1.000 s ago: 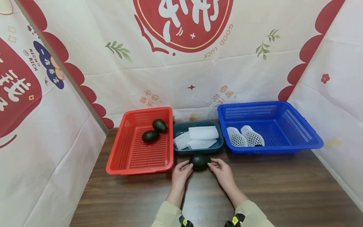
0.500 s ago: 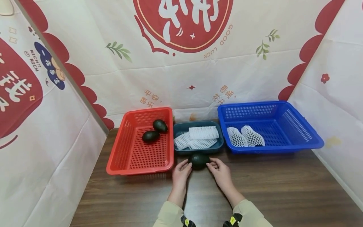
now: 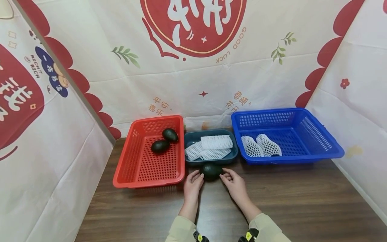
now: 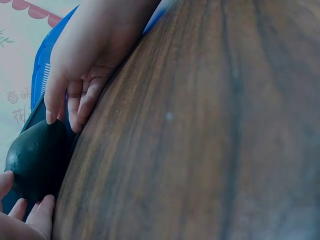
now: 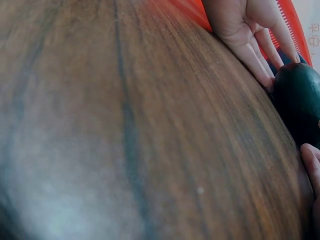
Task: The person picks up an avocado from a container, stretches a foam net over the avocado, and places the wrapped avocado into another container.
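Note:
A dark green avocado [image 3: 211, 171] lies sideways at the front of the small teal tray, between the two hands. At its left end my left hand [image 3: 192, 189] holds it, thumb on the near side and fingers around the tip. My right hand [image 3: 234, 185] pinches the opposite end with thumb and fingertips. The left wrist view shows the avocado [image 4: 36, 159] with the right thumb on its narrow tip. In the right wrist view, the left fingers meet the avocado's [image 5: 298, 100] far end close over the wooden table [image 5: 165, 125].
On the left, a red basket [image 3: 133, 161] holds two more avocados [image 3: 160, 146]. White foam net sleeves [image 3: 216, 142] lie in the teal tray [image 3: 193, 163]. Two net-wrapped pieces [image 3: 268, 145] sit in the blue basket [image 3: 314, 137] to the right. A printed cloth [image 3: 181, 77] hangs behind.
The avocado and both hands have shifted very slightly left between the earliest frame and now. The grip looks the same, and the baskets and tray stay in place.

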